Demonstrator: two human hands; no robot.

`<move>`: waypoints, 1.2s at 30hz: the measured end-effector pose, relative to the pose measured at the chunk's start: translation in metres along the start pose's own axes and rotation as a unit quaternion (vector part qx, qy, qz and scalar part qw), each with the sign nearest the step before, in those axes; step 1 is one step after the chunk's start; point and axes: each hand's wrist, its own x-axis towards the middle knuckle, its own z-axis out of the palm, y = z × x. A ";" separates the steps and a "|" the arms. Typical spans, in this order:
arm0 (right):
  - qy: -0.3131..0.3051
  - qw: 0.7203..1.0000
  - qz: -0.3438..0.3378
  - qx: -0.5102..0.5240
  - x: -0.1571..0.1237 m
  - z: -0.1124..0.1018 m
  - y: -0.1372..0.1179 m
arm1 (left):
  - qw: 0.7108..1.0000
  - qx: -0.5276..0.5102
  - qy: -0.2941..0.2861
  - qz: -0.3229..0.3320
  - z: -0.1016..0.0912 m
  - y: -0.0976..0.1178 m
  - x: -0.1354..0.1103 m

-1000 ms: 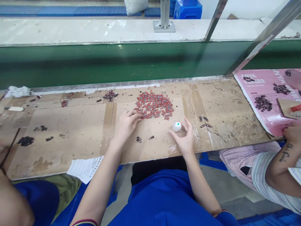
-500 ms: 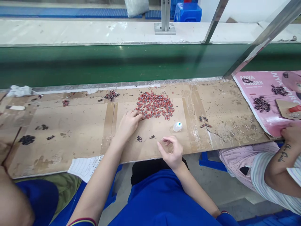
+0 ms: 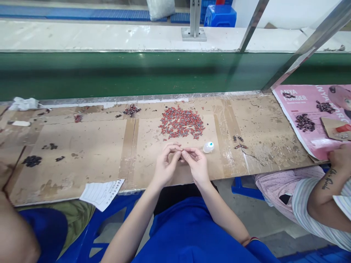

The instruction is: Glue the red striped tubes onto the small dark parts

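Observation:
My left hand (image 3: 166,164) and my right hand (image 3: 196,164) meet fingertip to fingertip over the cardboard-covered bench (image 3: 104,146), just below a heap of small red parts (image 3: 181,122). Both pinch at something tiny between them that is too small to make out. A small white bottle with a teal tip (image 3: 208,147) lies on its side just right of my right hand, untouched. The small dark bits that lay by my hands are now hidden behind them.
A green conveyor belt (image 3: 137,71) runs behind the bench. Small dark part piles (image 3: 32,160) lie left. A paper slip (image 3: 101,191) overhangs the front edge. A co-worker's arm (image 3: 326,190) rests at right by a pink poster (image 3: 304,113); another person's arm (image 3: 11,223) is at left.
My left hand left the red heap and came toward me. My right hand released the white bottle, drew back, then met the left hand in a pinch.

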 end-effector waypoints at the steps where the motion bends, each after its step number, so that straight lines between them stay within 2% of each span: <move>1: 0.001 1.000 0.004 0.003 0.000 -0.001 0.000 | 0.999 -0.024 -0.003 -0.023 0.003 0.002 -0.006; 4: 0.007 1.000 0.007 -0.002 -0.001 -0.008 0.003 | 0.999 0.004 -0.026 -0.039 0.000 -0.003 -0.015; 8: 0.020 0.999 0.005 -0.030 -0.003 -0.018 0.014 | 0.985 0.167 -0.049 -0.010 -0.010 -0.021 -0.022; 13: 0.029 0.988 -0.039 -0.146 -0.005 -0.028 0.020 | 0.962 0.267 -0.058 -0.010 -0.005 -0.029 -0.028; 17: -0.014 0.965 -0.091 -0.245 -0.008 -0.033 0.013 | 0.967 0.245 -0.069 -0.014 -0.003 -0.024 -0.025; 21: -0.052 0.954 -0.122 -0.270 -0.010 -0.032 0.006 | 0.973 0.222 -0.061 -0.020 -0.006 -0.017 -0.023; 25: -0.070 0.947 -0.143 -0.280 -0.010 -0.031 0.005 | 0.974 0.209 -0.089 -0.010 -0.010 -0.011 -0.024; 31: -0.064 0.949 -0.136 -0.277 -0.011 -0.033 0.003 | 0.974 0.175 -0.143 -0.013 -0.015 -0.007 -0.021; 36: -0.058 0.952 -0.137 -0.267 -0.017 -0.030 -0.001 | 0.983 0.103 -0.149 -0.030 -0.019 -0.001 -0.019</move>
